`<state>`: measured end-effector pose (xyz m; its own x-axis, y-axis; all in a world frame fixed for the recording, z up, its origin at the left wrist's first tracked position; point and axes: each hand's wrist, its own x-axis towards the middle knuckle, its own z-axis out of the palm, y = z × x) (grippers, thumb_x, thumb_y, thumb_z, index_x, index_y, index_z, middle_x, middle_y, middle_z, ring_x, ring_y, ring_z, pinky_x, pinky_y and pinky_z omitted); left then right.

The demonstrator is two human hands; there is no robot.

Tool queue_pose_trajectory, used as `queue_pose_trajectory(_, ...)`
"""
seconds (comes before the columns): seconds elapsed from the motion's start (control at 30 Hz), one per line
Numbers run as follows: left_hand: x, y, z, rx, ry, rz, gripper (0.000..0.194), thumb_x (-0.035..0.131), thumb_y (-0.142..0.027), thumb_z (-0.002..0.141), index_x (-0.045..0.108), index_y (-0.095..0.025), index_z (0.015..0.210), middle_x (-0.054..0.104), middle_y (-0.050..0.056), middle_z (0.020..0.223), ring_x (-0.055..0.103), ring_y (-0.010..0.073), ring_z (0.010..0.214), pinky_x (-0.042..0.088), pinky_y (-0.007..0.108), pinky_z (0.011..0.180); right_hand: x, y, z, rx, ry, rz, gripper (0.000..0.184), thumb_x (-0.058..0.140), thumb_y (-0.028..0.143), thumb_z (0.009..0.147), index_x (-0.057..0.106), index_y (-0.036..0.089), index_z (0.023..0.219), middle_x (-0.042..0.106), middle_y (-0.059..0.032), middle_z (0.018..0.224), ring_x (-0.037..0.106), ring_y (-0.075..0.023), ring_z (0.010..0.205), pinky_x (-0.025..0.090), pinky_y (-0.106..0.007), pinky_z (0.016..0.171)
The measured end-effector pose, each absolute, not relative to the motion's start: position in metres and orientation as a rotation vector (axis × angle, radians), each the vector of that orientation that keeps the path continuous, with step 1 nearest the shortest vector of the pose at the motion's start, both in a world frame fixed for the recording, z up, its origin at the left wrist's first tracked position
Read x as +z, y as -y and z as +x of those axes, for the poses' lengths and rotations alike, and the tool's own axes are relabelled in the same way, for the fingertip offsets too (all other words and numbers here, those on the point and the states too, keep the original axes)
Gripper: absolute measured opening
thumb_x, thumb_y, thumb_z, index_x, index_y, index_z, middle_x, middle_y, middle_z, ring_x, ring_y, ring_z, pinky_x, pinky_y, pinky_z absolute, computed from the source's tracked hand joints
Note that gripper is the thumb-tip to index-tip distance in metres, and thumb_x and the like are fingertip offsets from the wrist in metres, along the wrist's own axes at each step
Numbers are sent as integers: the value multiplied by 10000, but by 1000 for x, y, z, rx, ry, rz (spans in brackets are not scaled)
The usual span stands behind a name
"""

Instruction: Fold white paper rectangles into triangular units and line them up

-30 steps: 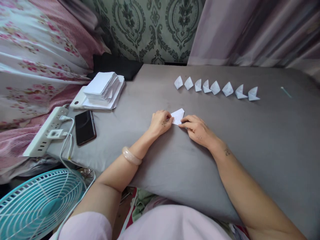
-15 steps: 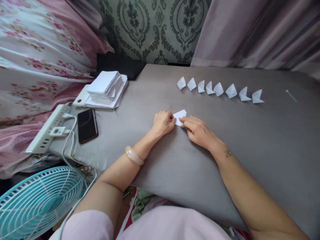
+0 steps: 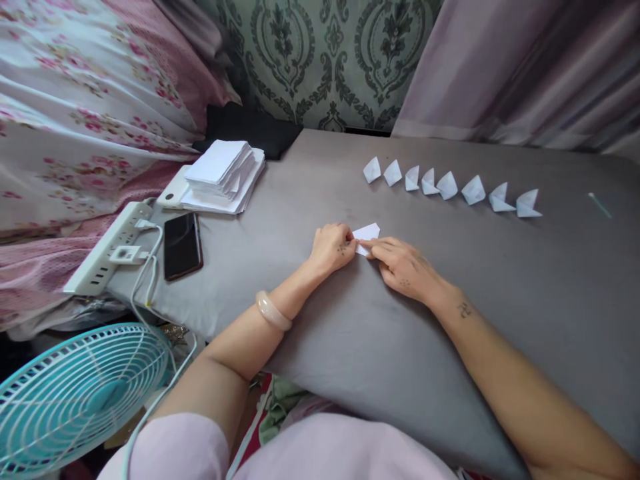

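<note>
Fingers, left hand (image 3: 334, 248): drawn together on the left end of one folded white paper (image 3: 369, 231). Fingers, right hand (image 3: 404, 267): loosely extended, index laid on the same paper, not clasping it. Position: flat on the grey-covered table (image 3: 300, 200), between near and far edges. Handling, as judged: very light, crisp at creases, easily crumpled; best held by folded edges. Eight folded paper pieces (image 3: 473, 191): row towards far edge.

On your right forearm (image 3: 525, 370), right of centre in the frame, you bear a dark hooked-cross sign (image 3: 464, 311). Near mid-frame, small dark dot-like marks (image 3: 342, 250) stand on the backs of your left hand (image 3: 332, 248) and right hand (image 3: 406, 267); you can read no lettering.
</note>
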<state>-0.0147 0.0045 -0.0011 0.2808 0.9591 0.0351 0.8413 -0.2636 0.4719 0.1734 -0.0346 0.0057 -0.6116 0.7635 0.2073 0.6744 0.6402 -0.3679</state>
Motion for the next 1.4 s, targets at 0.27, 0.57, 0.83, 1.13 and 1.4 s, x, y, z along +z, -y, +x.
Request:
queue_pose_trajectory(0.27, -4, 0, -22, 500, -1704, 2424, 249, 439, -320, 934, 615, -161, 1012, 644, 104, 1036, 561, 239, 966, 410, 369, 819, 2, 39, 169, 292, 2481, -1218, 371, 420, -10, 811, 651, 202, 1010, 648, -56, 1269, 561, -221, 1188, 451, -410, 992)
queue_pose_trajectory(0.57, 0, 72, -1, 299, -1514, 2836, 518, 255, -377, 990, 466, -55, 1336, 496, 199, 1410, 422, 292, 1344, 249, 441, 1126, 2, 38, 170, 278, 2494, -1213, 490, 431, -6, 784, 616, 188, 1194, 654, -99, 1239, 560, -225, 1189, 462, -398, 989)
queue_pose_trajectory(0.83, -15, 77, -4, 223, -1516, 2778, 651, 170, -446, 993, 376, 2, 1418, 372, 220, 1492, 311, 279, 1425, 194, 413, 1187, -4, 36, 172, 265, 2479, -1195, 537, 412, 9, 791, 572, 184, 1273, 659, -108, 1204, 574, -212, 1166, 471, -377, 984)
queue_pose_trajectory(1.13, -12, 74, -14, 266, -1478, 2733, 650, 167, -457, 996, 395, -27, 1426, 385, 178, 1498, 334, 243, 1418, 179, 375, 1204, -4, 39, 172, 265, 2491, -1226, 546, 407, 10, 790, 551, 160, 1295, 663, -117, 1187, 566, -225, 1181, 456, -384, 1000)
queue_pose_trajectory(1.4, -6, 63, -28, 284, -1657, 2619, 597, 241, -426, 989, 439, -29, 1389, 425, 199, 1469, 399, 271, 1379, 252, 403, 1175, 3, 45, 160, 163, 2526, -1264, 492, 415, 31, 800, 553, 144, 1258, 688, -117, 1139, 582, -251, 1117, 464, -377, 936)
